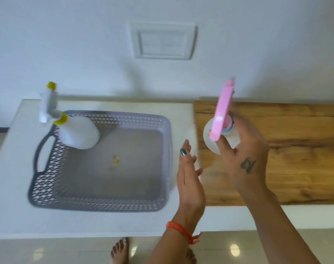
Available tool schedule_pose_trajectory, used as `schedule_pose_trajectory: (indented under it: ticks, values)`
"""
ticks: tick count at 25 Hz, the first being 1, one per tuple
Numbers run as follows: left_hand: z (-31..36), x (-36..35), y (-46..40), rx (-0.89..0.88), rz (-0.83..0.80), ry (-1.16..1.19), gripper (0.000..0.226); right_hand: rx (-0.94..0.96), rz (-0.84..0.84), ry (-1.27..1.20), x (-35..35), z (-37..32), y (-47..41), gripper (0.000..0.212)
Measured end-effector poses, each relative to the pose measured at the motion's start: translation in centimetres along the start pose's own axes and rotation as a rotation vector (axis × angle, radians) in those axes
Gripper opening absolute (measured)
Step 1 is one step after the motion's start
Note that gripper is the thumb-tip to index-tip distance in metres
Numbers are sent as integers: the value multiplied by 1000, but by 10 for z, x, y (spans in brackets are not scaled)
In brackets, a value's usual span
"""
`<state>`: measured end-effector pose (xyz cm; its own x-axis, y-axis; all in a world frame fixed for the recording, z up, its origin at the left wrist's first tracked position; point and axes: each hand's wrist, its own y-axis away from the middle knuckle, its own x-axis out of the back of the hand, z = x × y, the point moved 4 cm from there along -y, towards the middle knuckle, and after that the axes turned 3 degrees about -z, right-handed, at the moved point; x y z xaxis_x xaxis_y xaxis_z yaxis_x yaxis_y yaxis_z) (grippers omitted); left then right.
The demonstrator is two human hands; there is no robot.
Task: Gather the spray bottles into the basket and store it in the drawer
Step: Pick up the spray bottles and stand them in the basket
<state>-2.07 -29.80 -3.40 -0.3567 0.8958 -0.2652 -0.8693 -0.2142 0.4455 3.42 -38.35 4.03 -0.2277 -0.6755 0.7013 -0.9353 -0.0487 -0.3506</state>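
The right hand is closed around the neck of a white plastic spray bottle with a pink trigger head and holds it in the air, tilted. The left hand is just beside it, open, with flat fingers, and it holds nothing. Under the right hand lies a brown wooden board on the white desk.

Further to the left of the left hand stands the grey plastic basket with lattice walls and a handle hole. In its far corner, well apart from both hands, stands a white plastic spray bottle with a yellow collar and nozzle, a little tilted.

I count two spray bottles and one basket. I think the task is about in the middle: one bottle is already in the basket, the second is lifted but not yet inside. After this the basket must go in the drawer, which I cannot see here.
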Motion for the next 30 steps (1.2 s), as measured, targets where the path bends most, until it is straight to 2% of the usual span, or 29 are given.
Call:
schedule_pose_trajectory:
  ticks: [4,7,9,11,17,21,30]
  values:
    - [40,67,-4,0,36,178,43,-42,-70,-376,-51,-70,-8,25]
    - [57,119,-12,0,95,274,41,-109,-125,-551,-100,-98,-4,31]
    - [60,148,-21,3,130,279,31,-173,-150,-604,-132,-103,2,33]
    - [55,173,-32,29,154,280,26,-182,-159,-571,-161,-107,7,34]
    - [41,215,-61,100,75,241,49,-141,-169,-492,-219,-116,15,32]
    - [43,223,-72,133,48,221,53,-78,-133,-377,-233,-117,13,30]
    - [28,226,-84,130,46,131,55,-61,-134,-369,-244,-112,11,29]
